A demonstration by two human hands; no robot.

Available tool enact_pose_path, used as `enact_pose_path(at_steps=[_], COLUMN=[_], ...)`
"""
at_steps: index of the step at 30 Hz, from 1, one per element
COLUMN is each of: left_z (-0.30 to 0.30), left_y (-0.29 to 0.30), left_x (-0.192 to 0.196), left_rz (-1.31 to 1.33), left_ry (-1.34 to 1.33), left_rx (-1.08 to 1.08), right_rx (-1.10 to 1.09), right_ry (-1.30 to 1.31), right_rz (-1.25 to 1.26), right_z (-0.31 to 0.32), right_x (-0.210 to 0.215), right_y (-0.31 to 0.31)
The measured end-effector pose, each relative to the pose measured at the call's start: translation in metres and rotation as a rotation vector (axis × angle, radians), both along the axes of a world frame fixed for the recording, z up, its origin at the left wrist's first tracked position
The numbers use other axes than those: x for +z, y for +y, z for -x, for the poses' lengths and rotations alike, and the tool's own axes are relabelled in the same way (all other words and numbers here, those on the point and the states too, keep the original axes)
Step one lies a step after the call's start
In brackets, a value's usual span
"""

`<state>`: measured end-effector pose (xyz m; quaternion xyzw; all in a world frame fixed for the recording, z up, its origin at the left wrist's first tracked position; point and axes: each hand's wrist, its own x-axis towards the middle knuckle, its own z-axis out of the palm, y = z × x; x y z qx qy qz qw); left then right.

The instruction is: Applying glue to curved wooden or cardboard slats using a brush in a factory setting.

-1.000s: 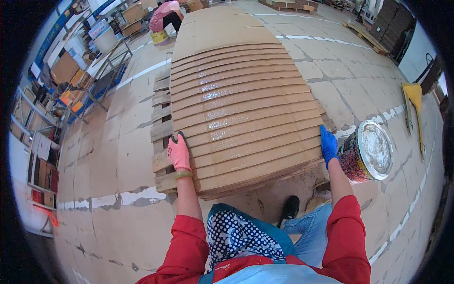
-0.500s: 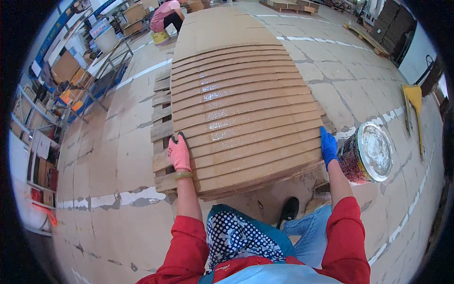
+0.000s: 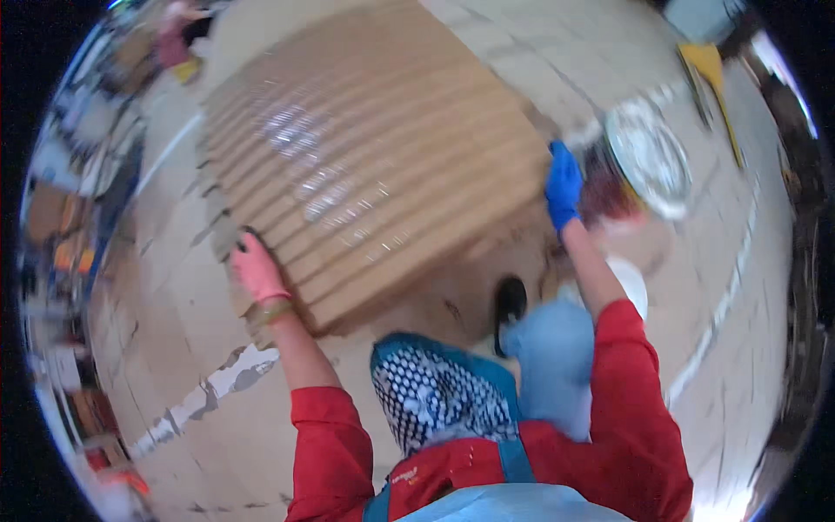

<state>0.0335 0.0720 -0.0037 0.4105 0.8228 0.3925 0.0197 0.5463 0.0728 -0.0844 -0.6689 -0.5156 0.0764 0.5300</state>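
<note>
In front of me lies a stack of brown cardboard sheets (image 3: 426,165), fanned so that their edges form a row of steps. A shiny wet-looking strip (image 3: 317,191) runs across these steps. My left hand (image 3: 259,268), in a pink glove with dark fingertips, grips the stack's left edge near its front corner. My right hand (image 3: 564,187), in a blue glove, is closed against the right edge. The undersides of the sheets and some of my fingers are hidden. Motion blurs the picture.
A bucket (image 3: 648,161) with a white-smeared top stands right of the stack, near a white round thing (image 3: 628,285). Beyond is a yellow long-handled thing (image 3: 703,65). A person (image 3: 178,35) is at the far left, above cluttered shelving. My shoe (image 3: 510,304) is by the stack's front.
My view has swung, so the stack looks turned and further left. Both hands stay at its sides. The white round thing near the bucket has come into sight.
</note>
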Motion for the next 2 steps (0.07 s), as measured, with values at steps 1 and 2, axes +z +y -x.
enact_pose_path(at_steps=[1,2], left_z=[-0.008,0.013], left_y=[-0.002,-0.006], left_x=[0.01,0.005], left_rz=[0.022,0.054], left_ry=[0.007,-0.022], left_rx=[0.0,-0.004], right_rx=[-0.052,-0.062], right_ry=[-0.02,-0.037], right_rz=[-0.048,-0.085], right_z=[0.005,0.033], right_x=[-0.012,-0.022], right_y=[-0.028,-0.047])
